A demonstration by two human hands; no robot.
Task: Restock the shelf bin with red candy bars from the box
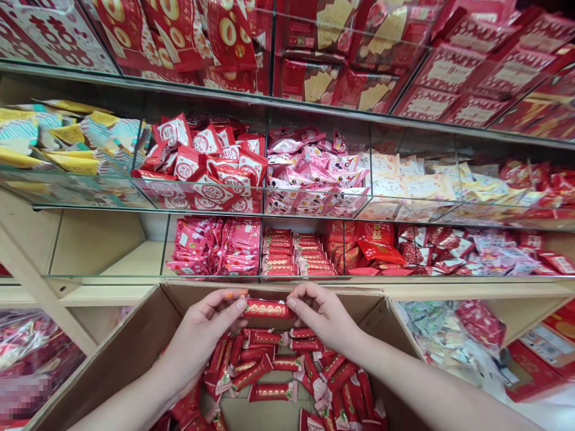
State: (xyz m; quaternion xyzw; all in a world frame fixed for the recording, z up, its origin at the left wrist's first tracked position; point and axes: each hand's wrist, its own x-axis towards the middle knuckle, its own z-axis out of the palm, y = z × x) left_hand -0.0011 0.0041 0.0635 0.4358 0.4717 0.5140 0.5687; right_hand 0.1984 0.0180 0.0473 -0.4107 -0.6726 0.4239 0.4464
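Observation:
A red wrapped candy bar (268, 309) with gold round marks is stretched level between my two hands, above an open cardboard box (135, 335). My left hand (213, 326) pinches its left end between thumb and fingers. At the other end, my right hand (321, 314) has the wrapper's tip pinched the same way. Below, many matching red wrapped bars (272, 392) lie loose in the box at mixed angles. Just beyond the box, two stacks of similar bars (277, 251) sit in a bottom shelf compartment.
Glass-fronted shelves rise ahead, with a glass edge (215, 278) close beyond my hands. Pink packets (242, 245) sit left of the stacked bars, red packets (380, 245) right. Above are red-and-white packets (206, 143). A plastic bag of packets (442, 335) stands right of the box.

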